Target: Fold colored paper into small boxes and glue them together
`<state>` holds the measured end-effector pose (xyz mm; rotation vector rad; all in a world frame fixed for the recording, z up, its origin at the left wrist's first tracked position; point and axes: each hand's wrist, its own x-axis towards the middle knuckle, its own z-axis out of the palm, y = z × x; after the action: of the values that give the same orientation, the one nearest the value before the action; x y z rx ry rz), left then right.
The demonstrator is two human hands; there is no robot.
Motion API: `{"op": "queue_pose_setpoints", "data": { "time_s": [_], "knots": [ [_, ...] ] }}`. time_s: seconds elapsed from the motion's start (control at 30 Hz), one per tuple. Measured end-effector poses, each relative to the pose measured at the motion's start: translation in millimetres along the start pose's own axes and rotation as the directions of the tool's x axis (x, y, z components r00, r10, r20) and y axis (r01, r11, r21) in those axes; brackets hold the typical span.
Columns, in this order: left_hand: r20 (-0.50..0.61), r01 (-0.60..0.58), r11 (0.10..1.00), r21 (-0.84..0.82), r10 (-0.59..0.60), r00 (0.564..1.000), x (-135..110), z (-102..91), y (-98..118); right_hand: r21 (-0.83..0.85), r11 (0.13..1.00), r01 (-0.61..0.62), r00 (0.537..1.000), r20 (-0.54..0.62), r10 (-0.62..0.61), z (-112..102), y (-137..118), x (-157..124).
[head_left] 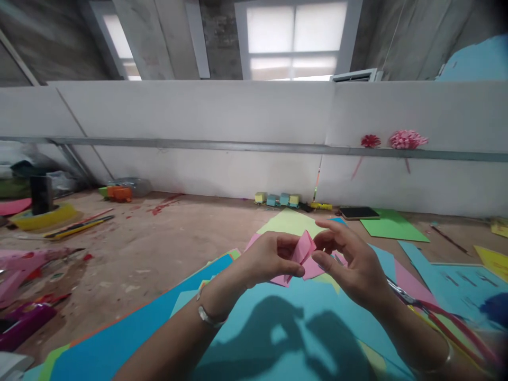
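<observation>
Paper [304, 248], pink, mid-fold. Left hand [266, 259] pinches its left side; right hand [353, 264] pinches right side. Blue sheet [278, 328] below hands. Crease probably needs firm press next.

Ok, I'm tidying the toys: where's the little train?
Head view, centre: the train sits at the foot of the white wall, behind the lime sheet, beyond the pink paper pinched by the left hand and right hand.
</observation>
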<state>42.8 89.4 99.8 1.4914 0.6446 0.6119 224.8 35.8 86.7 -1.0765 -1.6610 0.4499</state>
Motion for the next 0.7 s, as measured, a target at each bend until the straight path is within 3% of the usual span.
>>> {"op": "queue_pose_setpoints", "data": {
  "time_s": [0.13, 0.27, 0.47, 0.7],
  "knots": [
    [0.038, 0.0, 1.0, -0.01, 0.0, 0.999, -1, -0.9, 0, -0.015, 1.0, 0.01, 0.999, -0.035, -0.011, 0, 0, 1],
    [0.091, -0.005, 0.994, -0.11, 0.016, 0.996, -4, -3.3, 4, 0.099, 0.995, -0.026, 1.0, 0.001, 0.026, -6, -1, 5],
    [-0.008, 0.011, 0.987, -0.163, -0.012, 1.0, -8, -2.5, 10, 0.158, 0.987, -0.027, 0.999, 0.048, 0.019, -15, 4, 12],
    [-0.089, 0.07, 0.997, 0.022, -0.067, 0.994, -3, -0.9, 6, 0.185, 0.982, -0.033, 0.98, 0.197, -0.004, -22, 8, 19]
  ]
}}
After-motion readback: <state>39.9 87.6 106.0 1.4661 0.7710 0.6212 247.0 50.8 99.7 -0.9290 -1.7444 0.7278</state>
